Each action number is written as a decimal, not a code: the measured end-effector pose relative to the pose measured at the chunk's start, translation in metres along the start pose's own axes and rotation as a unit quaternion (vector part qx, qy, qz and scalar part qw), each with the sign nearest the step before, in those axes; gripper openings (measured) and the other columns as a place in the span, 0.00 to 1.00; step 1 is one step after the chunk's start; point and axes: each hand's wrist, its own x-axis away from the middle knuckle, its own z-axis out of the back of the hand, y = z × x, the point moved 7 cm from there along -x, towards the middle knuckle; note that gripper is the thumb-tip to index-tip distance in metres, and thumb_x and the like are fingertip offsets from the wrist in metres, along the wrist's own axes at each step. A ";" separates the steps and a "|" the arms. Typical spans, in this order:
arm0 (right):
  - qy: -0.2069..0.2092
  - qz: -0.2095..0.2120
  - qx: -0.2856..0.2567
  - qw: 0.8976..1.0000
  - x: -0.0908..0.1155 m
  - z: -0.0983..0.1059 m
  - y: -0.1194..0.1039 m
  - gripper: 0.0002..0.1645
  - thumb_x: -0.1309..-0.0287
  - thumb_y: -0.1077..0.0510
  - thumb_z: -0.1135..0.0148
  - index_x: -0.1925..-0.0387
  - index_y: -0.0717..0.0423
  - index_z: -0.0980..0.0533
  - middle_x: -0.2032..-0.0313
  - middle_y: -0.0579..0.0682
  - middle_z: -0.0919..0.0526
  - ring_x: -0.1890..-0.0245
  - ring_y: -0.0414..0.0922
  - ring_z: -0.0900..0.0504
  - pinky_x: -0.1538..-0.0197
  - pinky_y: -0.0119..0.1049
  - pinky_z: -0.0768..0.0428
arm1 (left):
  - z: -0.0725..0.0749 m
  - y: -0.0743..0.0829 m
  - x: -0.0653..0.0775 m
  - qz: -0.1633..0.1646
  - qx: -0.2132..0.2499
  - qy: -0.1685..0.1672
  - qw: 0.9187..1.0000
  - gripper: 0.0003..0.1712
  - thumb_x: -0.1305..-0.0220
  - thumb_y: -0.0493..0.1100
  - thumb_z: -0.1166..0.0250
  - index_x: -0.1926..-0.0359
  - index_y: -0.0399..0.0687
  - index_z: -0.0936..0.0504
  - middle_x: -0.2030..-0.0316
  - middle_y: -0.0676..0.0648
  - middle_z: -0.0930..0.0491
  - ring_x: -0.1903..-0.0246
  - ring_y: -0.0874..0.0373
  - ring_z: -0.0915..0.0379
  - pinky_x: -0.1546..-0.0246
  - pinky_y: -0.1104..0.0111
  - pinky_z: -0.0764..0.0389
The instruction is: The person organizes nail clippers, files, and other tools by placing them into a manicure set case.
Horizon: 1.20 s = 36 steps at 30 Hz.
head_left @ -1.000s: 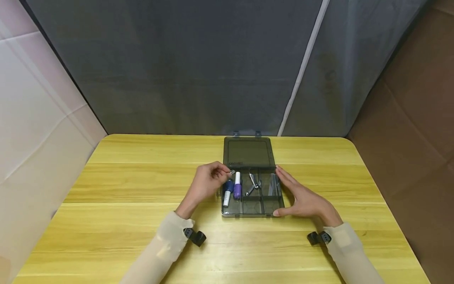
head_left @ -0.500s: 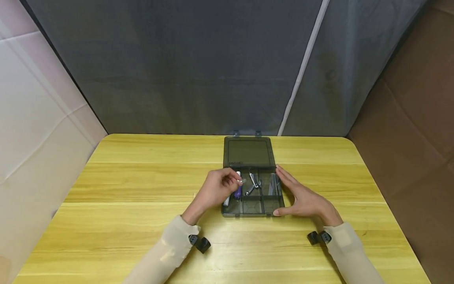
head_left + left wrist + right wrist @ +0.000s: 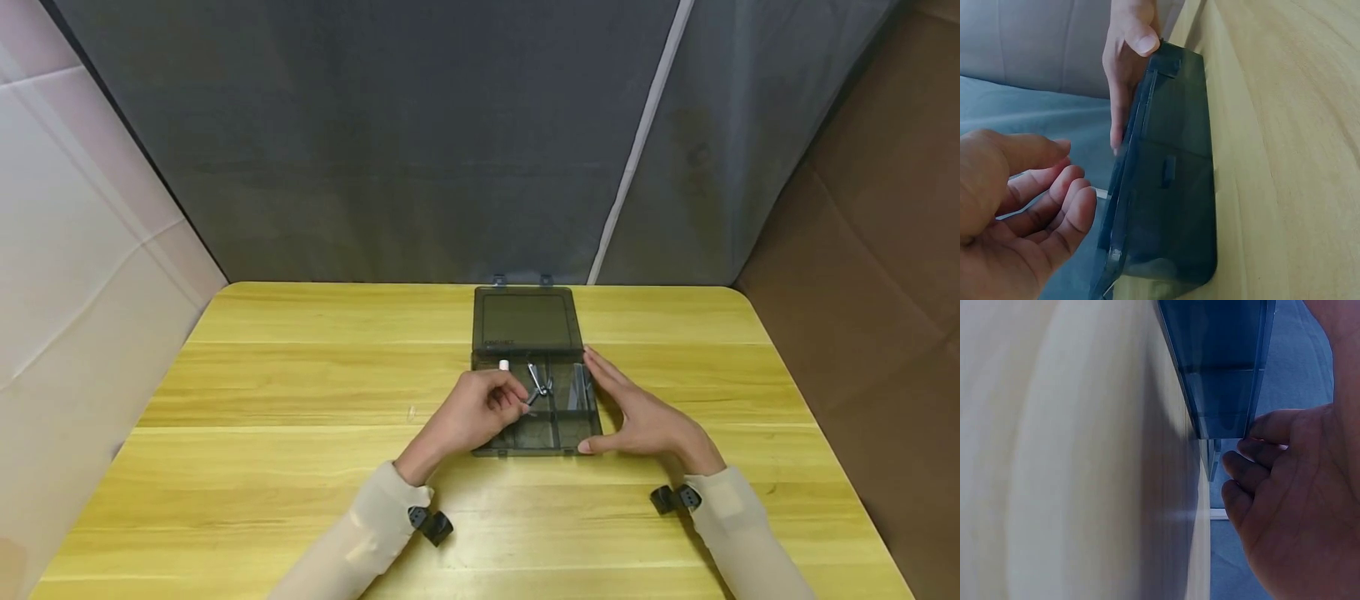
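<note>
A smoky, see-through compartment box [image 3: 567,432] lies on the table with its lid [image 3: 525,319] folded back. My left hand [image 3: 480,408] is over its left half, thumb and index finger pinching a small clear, shiny piece that the fingertips mostly cover. My right hand [image 3: 641,422] holds the right side, thumb at the front corner and fingers along the side toward the back. Silver nail clippers [image 3: 535,379] sit in a middle compartment, flat grey strips [image 3: 576,388] in the right one. Of the nail polish bottles at the left, only one white cap [image 3: 504,365] shows behind my left hand.
The box rests on a wooden table [image 3: 300,375] with a dark grey curtain [image 3: 375,167] behind it. Left of the box, a tiny clear piece [image 3: 411,412] lies on the wood. Black wrist cameras [image 3: 431,525] protrude from both sleeves.
My left hand has carried the small clear piece right and toward me, from the box's back left to its front middle, covering the nail polish bottles. The right hand has stayed put.
</note>
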 end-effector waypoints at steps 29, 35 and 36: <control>-0.003 -0.001 0.004 1.000 0.000 0.000 0.000 0.81 0.56 0.26 0.23 0.17 0.48 0.63 0.16 0.45 0.68 0.17 0.55 0.58 0.22 0.62 0.43 | 0.051 -0.022 0.017 0.011 -0.050 0.087 0.995 0.19 0.32 0.48 0.29 0.46 0.42 0.16 0.48 0.40 0.17 0.51 0.45 0.19 0.51 0.55 0.15; -0.004 0.000 0.000 1.000 -0.001 -0.001 0.000 0.81 0.56 0.27 0.23 0.17 0.48 0.63 0.16 0.45 0.67 0.17 0.55 0.59 0.22 0.62 0.43 | 0.067 -0.036 0.030 0.014 -0.062 0.122 0.990 0.24 0.34 0.47 0.28 0.42 0.40 0.18 0.45 0.42 0.19 0.44 0.43 0.22 0.48 0.52 0.17; -0.004 0.002 0.001 1.000 -0.001 -0.001 0.000 0.81 0.56 0.27 0.23 0.17 0.49 0.63 0.16 0.46 0.67 0.17 0.56 0.58 0.23 0.63 0.43 | 0.069 -0.038 0.033 0.016 -0.066 0.128 0.989 0.25 0.35 0.47 0.27 0.41 0.40 0.19 0.44 0.42 0.19 0.43 0.42 0.22 0.48 0.52 0.17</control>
